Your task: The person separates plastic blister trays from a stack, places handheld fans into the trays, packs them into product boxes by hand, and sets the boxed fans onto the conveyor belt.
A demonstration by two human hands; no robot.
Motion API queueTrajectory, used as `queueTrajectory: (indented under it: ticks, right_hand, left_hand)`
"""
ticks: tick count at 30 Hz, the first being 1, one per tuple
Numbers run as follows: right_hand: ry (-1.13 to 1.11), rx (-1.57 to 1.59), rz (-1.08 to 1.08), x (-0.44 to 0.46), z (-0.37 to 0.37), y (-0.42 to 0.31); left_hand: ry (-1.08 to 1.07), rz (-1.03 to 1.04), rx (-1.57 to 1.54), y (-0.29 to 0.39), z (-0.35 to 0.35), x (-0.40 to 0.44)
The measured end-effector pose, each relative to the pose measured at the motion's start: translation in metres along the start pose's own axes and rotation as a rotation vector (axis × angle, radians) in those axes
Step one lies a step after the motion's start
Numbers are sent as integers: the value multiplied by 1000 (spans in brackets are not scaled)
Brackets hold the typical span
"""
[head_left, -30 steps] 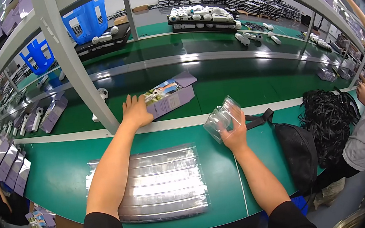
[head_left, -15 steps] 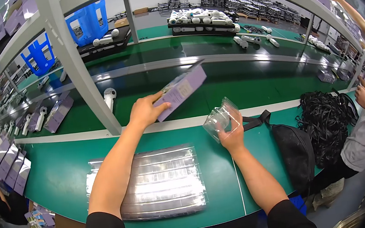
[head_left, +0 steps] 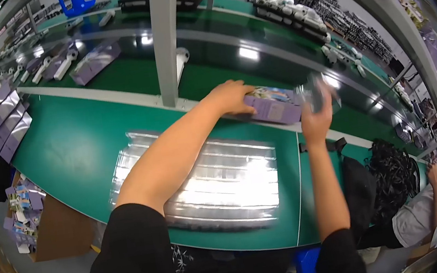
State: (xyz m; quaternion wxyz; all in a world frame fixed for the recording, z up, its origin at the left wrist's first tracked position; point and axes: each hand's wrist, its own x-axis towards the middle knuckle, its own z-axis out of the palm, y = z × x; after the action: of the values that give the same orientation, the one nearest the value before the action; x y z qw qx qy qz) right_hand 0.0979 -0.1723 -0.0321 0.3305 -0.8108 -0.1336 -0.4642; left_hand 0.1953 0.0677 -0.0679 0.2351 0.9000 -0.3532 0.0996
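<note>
My left hand (head_left: 231, 98) grips the left end of a purple printed carton (head_left: 275, 108) over the bench's back rail. The carton lies roughly level, its picture side up. In my right hand (head_left: 318, 121), at the carton's right end, is a clear plastic insert (head_left: 308, 97), smeared by motion. Whether the insert touches the carton I cannot tell. Below my left forearm, a stack of clear plastic sleeves (head_left: 236, 184) lies flat on the green bench (head_left: 64, 140), shining under the lights.
A grey post (head_left: 166, 44) rises behind the bench. A white handheld device (head_left: 182, 58) sits beside it on the green conveyor (head_left: 134, 84). Purple cartons (head_left: 1, 118) are stacked at left. A black bag (head_left: 359, 187) and black straps (head_left: 394, 168) lie right, near a co-worker's arm (head_left: 435, 191).
The view has turned and tipped. The carton has gone from a slant to nearly level, and my right hand with the plastic insert has come up to its right end.
</note>
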Motion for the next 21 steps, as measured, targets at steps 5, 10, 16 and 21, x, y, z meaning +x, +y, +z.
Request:
queueTrajectory:
  ticks: [5, 10, 16, 21]
  right_hand:
    - [-255, -60, -345, 110, 86, -15]
    - [-736, -151, -812, 145, 197, -38]
    - [-1053, -319, -1109, 112, 293, -38]
    - [-1087, -344, -1322, 93, 316, -25]
  left_hand:
    - [-201, 52, -38, 12, -12, 0]
    - [-199, 114, -89, 18, -16, -2]
    - [-280, 169, -224, 5, -14, 8]
    - [-250, 112, -191, 9, -17, 1]
